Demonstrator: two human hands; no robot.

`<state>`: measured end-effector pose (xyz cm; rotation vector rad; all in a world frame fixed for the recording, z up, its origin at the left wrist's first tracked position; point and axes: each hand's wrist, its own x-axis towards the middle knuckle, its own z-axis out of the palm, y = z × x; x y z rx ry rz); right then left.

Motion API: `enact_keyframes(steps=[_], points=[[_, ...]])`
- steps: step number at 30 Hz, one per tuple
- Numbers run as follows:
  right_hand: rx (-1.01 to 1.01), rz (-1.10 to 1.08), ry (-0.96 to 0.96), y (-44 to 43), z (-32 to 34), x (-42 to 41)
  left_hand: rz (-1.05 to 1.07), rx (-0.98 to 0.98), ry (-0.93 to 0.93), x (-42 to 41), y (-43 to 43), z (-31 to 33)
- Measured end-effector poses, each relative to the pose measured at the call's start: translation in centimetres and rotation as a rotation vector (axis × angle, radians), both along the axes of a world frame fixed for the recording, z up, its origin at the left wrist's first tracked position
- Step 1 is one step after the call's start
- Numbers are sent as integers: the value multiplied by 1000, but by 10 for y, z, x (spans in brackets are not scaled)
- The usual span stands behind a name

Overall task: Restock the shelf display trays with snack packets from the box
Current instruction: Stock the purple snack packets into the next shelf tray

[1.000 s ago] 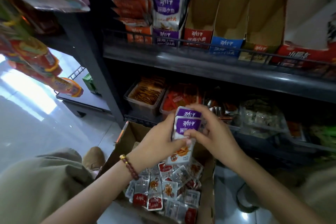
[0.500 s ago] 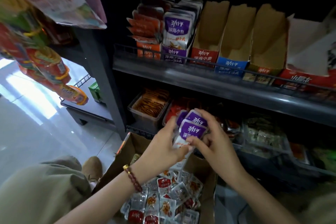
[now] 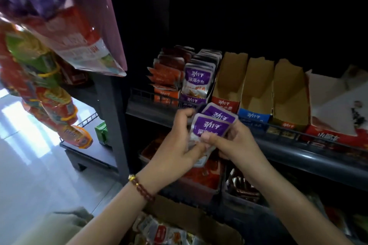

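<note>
Head view, frame centre: left hand (image 3: 175, 143) and right hand (image 3: 234, 144) both pinch two purple packets (image 3: 211, 125); three cardboard trays (image 3: 256, 85) on shelf (image 3: 298, 158), right.

A shop, dark metal shelves (image 3: 288, 157) of branded cardboard display trays (image 3: 256, 93), hanging bright crinkly snack bags (image 3: 49, 93), glossy tiled floor (image 3: 29, 165)

Glossy pale floor (image 3: 29, 165) reflects bright light beside dark shelving upright (image 3: 111, 115).
</note>
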<state>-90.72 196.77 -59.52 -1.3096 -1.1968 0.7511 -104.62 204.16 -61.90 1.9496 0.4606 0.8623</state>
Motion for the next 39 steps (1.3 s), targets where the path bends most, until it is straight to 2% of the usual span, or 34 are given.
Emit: enact_keyframes(steps=[3,6,10,14,21,24,30,33,35,37,39], points=[[65,-2,-84,20,20,8,44,-15,-101,9,16,13],[129,-30,-64,37,29,11,120,-48,-186,18,28,18],[289,-22,-75,45,34,14,71,-235,-296,28,38,15],[291,-32,-183,50,37,17,44,-335,-326,38,43,10],[317,-182,-200,50,40,20,27,-313,-361,43,44,11],[337,-163,-219,50,40,17,65,-274,-373,42,39,12],[282,-121,-299,44,47,16,84,-223,-301,34,29,14],[205,-130,-187,44,46,17,111,-182,-299,34,28,13],[73,-98,-98,43,47,20,113,-182,-310,34,28,12],[-56,-33,-152,41,48,25,103,-171,-294,32,31,12],[-65,-13,-217,39,47,27,98,-146,-273,31,36,12]])
